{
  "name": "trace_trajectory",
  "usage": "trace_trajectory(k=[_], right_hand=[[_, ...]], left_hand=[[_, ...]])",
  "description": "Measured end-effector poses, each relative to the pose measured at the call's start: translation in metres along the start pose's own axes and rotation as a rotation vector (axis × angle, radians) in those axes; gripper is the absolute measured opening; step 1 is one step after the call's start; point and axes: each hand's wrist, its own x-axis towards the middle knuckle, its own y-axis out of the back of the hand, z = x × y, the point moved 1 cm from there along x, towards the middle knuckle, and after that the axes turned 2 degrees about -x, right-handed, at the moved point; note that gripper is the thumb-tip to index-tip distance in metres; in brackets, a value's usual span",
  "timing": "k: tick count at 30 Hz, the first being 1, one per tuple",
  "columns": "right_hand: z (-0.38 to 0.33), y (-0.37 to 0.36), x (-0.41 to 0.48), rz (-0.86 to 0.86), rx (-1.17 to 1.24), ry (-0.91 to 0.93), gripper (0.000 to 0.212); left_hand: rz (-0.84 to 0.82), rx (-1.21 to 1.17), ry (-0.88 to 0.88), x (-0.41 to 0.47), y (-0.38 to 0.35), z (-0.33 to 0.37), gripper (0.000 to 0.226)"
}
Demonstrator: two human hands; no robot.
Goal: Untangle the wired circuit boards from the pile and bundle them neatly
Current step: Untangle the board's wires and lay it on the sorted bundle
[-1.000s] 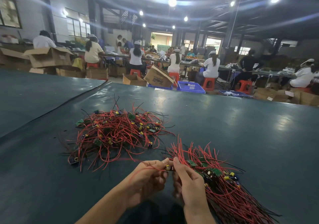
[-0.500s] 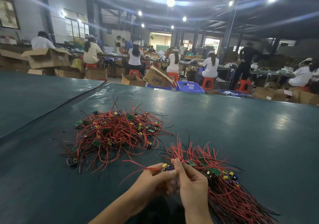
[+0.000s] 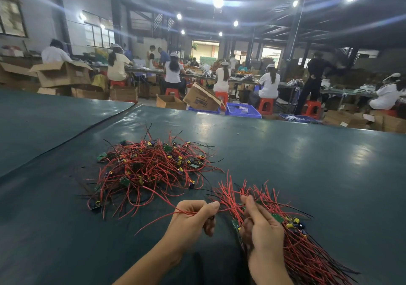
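A tangled pile (image 3: 151, 170) of small green circuit boards with red and black wires lies on the dark green table, left of centre. To its right lies a sorted bundle (image 3: 307, 254) of boards, wires running side by side toward the near right. My left hand (image 3: 191, 221) pinches the red wires of one board, which trail off to the left. My right hand (image 3: 262, 229) holds that board's end at the bundle's left edge, fingers curled round it. The two hands are a short gap apart.
The table (image 3: 307, 163) stretches far ahead and to the right; a seam (image 3: 72, 139) separates another table surface on the left. Beyond the far edge stand cardboard boxes (image 3: 63, 73), blue crates (image 3: 242, 110), orange stools and several seated workers.
My hands have drawn apart: the left has slid leftward along the red wires, and the right has moved the board toward the sorted bundle.
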Motion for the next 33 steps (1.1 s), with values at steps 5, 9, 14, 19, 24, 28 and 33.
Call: trace_trajectory(k=[5,9,14,19,24,28,33], right_hand=[[-0.009,0.009,0.007,0.06,0.115,-0.02,0.019],[0.001,0.003,0.002,-0.028,0.012,-0.005,0.024],[0.017,-0.015,-0.018,-0.355,-0.266,0.098,0.036],[0.013,-0.013,-0.014,-0.212,-0.248,0.095,0.024],[-0.008,0.006,0.002,-0.011,-0.061,0.066,0.021],[-0.01,0.005,-0.001,0.004,-0.026,0.135,0.022],[0.004,-0.006,-0.012,-0.164,-0.141,0.114,0.042]], left_hand=[[-0.035,0.009,-0.012,-0.001,0.003,0.001,0.04],[-0.039,0.002,0.011,-0.001,0.003,-0.001,0.041],[-0.077,0.016,0.012,-0.001,0.003,-0.001,0.042],[-0.143,0.045,0.05,-0.002,0.002,-0.003,0.044],[-0.112,0.038,0.065,0.002,0.006,0.0,0.041],[-0.079,-0.016,0.085,0.002,0.007,-0.001,0.039],[-0.048,-0.177,0.148,0.003,0.009,-0.004,0.039]])
